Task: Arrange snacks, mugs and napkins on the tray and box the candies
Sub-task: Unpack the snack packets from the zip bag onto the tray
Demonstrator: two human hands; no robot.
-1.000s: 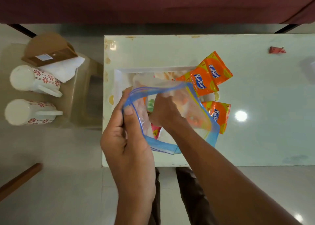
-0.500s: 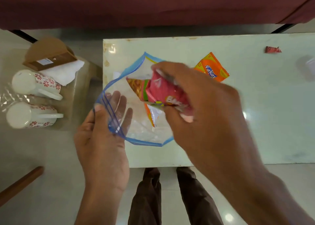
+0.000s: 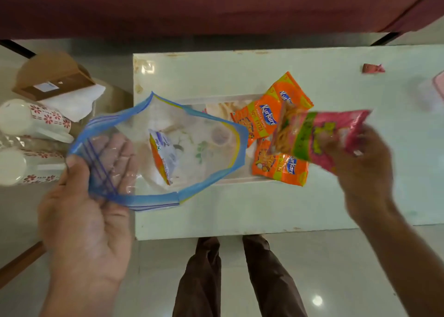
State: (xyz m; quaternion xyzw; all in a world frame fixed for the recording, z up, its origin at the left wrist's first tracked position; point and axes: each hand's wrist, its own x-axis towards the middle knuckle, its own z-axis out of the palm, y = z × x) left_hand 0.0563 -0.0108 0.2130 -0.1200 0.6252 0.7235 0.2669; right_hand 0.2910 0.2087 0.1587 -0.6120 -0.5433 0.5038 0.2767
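My left hand (image 3: 89,211) holds the rim of a clear zip bag (image 3: 158,148) with a blue edge, thumb outside and fingers inside; one orange packet (image 3: 162,155) lies in the bag. My right hand (image 3: 362,162) grips a pink noodle snack packet (image 3: 319,136) above the table's right half. Three orange Kurkure packets (image 3: 262,119) lie on the white tray (image 3: 237,179). Two floral mugs (image 3: 33,119) lie on their sides on the stool at the left, beside white napkins (image 3: 74,100) and a brown box (image 3: 52,81).
The pale green table (image 3: 240,211) holds a small red candy (image 3: 373,68) at the far right and a pink item (image 3: 437,86) at the right edge. A maroon sofa (image 3: 216,6) runs along the back. My legs show below the table's front edge.
My right hand pulled the pink packet out of the bag and carried it right, over the orange packets. My left hand shifted left, holding the bag open.
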